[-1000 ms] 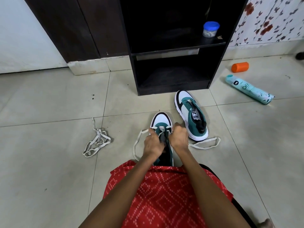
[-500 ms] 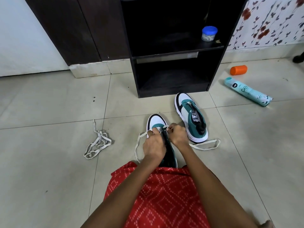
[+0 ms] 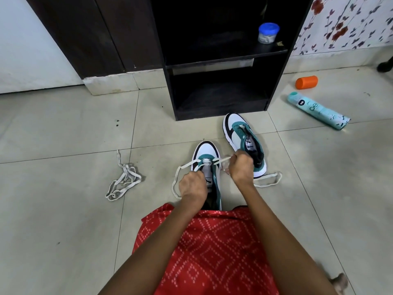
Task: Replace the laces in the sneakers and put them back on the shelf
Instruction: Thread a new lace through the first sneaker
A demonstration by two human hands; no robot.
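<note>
L hand (image 3: 192, 186) & R hand (image 3: 241, 169) each grip white lace (image 3: 188, 164) — threaded thru near sneaker (image 3: 205, 150).

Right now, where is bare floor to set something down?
Bare tiles: left of the loose lace pile; right of the far sneaker, short of the spray can. Crowded around the near sneaker, where left hand and right hand grip its lace.

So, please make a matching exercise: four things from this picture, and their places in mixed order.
1. small jar with blue lid
2. teal metal spray can
3. loose heap of white lace
4. untouched white-and-teal sneaker

A. tiled floor, far left
B. floor, right of the black wooden shelf
C. floor, just before the shelf
D. on the shelf's upper board

Pairs: 1-D, 2-B, 3-A, 4-C
</note>
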